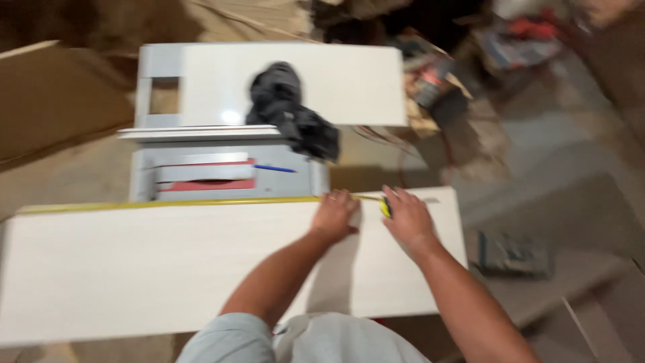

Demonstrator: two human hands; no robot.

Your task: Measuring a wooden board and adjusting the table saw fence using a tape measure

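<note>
A long white board (168, 269) lies across the view. Along its far edge runs a yellow tape (175, 202), stretched from the board's left end to the hands. The left hand (334, 215) rests palm down at that far edge, fingers curled over the tape, pinning it to the board. Just right of it, the right hand (406, 216) is cupped over the tape's case (386, 206), mostly hiding it. Beyond the board stands a table saw (222, 171) with a blurred black tool (292, 111) on it. Motion blur smears the clutter beyond the board's right end.

Woodworking workshop, table saw (201, 176), boards (134, 269)
</note>
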